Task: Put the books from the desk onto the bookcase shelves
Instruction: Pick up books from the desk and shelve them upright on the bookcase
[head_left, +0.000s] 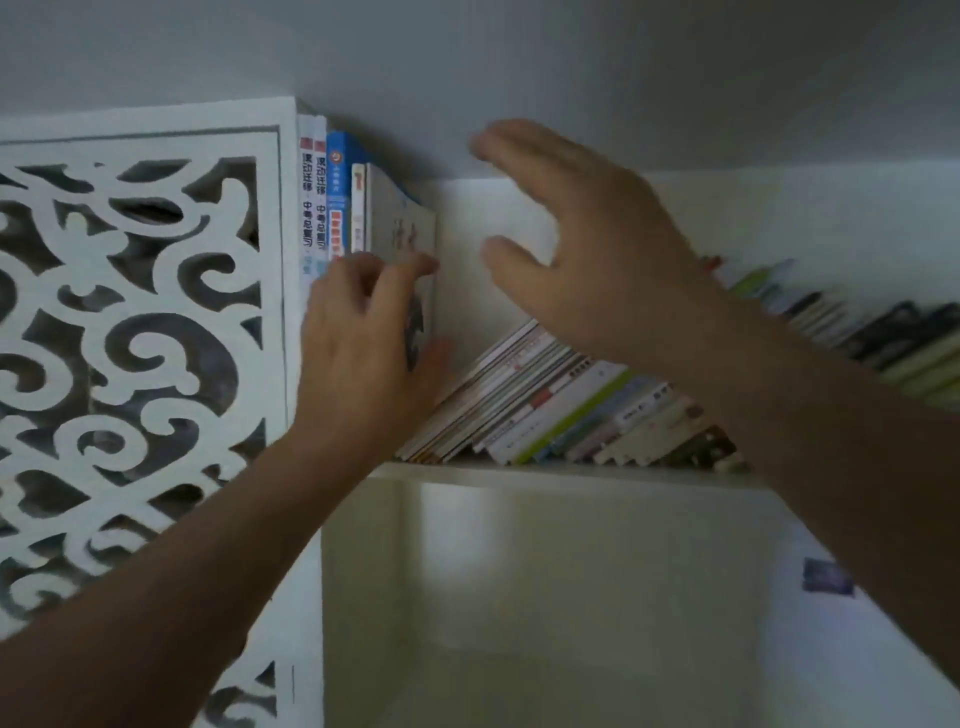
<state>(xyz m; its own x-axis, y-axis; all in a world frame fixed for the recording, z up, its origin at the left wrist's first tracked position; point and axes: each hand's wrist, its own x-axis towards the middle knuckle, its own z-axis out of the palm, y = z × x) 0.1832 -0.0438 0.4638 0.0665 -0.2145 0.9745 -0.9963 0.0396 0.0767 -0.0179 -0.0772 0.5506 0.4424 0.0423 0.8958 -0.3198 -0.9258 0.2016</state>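
On the top shelf (550, 470) of the white bookcase, a few books stand upright at the left end. The outermost is a thin grey-white book (402, 218). My left hand (363, 343) grips its lower part, fingers curled over the front edge and thumb on its right side. To the right, my right hand (587, 249) hovers with fingers spread, holding nothing, just above a row of leaning books (535, 400) that slant left toward the upright ones.
A white carved fretwork panel (140, 322) closes off the bookcase's left side. The compartment below the shelf (545, 597) shows no books. More leaning books (852, 322) run on to the right. A small dark sticker (827, 576) is on the right inner wall.
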